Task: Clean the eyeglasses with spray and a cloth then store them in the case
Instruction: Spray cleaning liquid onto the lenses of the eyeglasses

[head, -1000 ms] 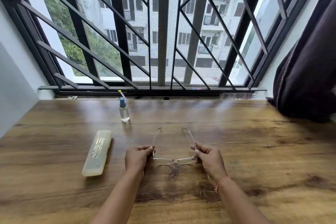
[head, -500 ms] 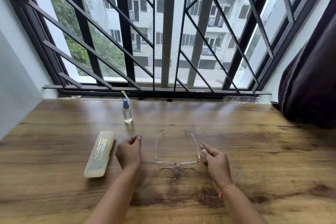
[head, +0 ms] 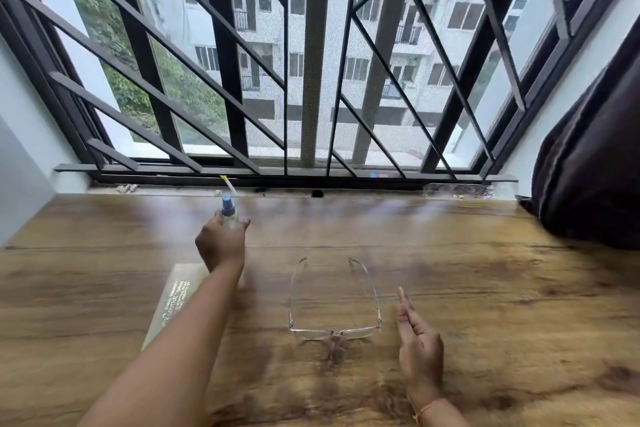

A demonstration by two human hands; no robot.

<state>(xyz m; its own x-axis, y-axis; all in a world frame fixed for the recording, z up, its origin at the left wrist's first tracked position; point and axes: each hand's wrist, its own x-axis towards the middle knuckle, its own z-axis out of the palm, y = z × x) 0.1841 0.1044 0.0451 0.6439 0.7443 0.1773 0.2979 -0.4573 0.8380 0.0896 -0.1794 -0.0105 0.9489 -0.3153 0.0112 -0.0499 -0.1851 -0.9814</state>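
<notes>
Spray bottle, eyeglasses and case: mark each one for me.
spray bottle (head: 227, 205), head view, on its blue nozzle above the left hand.
eyeglasses (head: 335, 333), head view, on the bridge between the lenses.
case (head: 176, 298), head view, on its printed lid beside the forearm.

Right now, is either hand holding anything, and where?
Left hand wraps the spray bottle around its body, below the blue nozzle. Right hand holds nothing, beside the eyeglasses.

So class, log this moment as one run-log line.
left hand: closing on spray bottle | right hand: free | eyeglasses: on table | case: closed
</notes>
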